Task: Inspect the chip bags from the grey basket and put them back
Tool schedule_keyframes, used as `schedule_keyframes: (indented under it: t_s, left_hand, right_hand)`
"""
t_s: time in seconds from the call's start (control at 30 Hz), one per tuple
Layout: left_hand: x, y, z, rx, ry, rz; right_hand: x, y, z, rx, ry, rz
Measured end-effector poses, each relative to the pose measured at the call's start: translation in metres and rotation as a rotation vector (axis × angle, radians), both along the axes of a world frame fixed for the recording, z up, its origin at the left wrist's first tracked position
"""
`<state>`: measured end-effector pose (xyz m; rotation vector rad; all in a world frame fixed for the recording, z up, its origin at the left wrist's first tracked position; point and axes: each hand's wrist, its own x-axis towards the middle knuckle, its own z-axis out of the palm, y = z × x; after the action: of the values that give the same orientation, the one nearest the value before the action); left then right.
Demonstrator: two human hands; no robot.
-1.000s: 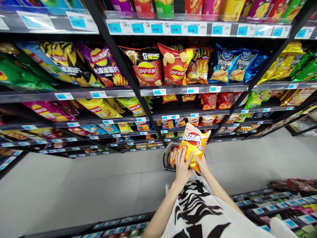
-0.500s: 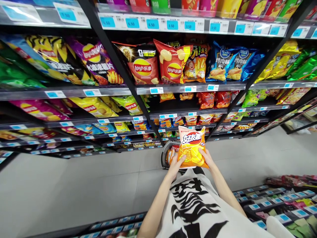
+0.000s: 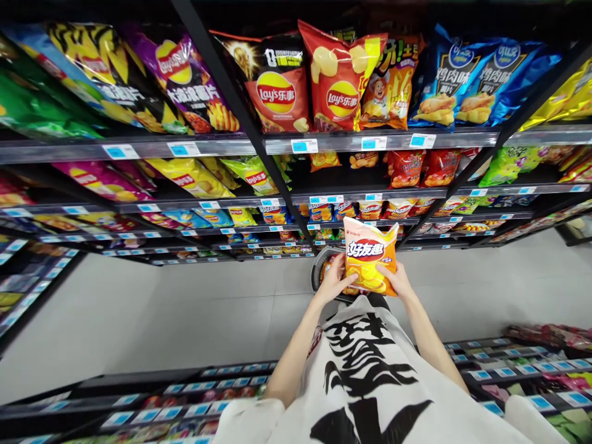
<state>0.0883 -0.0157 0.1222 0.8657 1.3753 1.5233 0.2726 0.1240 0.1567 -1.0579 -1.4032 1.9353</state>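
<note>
Between both hands I hold an orange and pale pink bag of potato chips, its printed front turned up toward me. My left hand grips the bag's left edge, thumb lying over the front. On the right side my right hand grips it the same way, thumb across the lower front. Below and behind the bag, a grey shopping basket shows in part, with orange packets inside. The bag and my hands hide much of the basket.
Ahead stands a tall black rack with several shelves of chip bags and price tags, Lay's bags and blue bags among them. Grey tiled floor spreads to the left. Low shelves run close behind me.
The view has tilted and shifted, so the shelves appear higher and larger. The chip bag stays in both hands, and my left hand has moved up along its left edge.
</note>
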Motion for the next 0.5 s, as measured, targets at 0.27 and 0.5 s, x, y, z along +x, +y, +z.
schedule_keyframes:
  t_s: [0.27,0.5]
  left_hand:
    - [-0.008,0.013,-0.013,-0.061,-0.181,0.036]
    - [-0.051,0.042,-0.023,-0.147,-0.199,0.093]
  right_hand:
    - [-0.008,-0.001,-0.014,0.135,-0.066,0.230]
    - [-0.011,-0.011,-0.047,-0.163,-0.062,0.088]
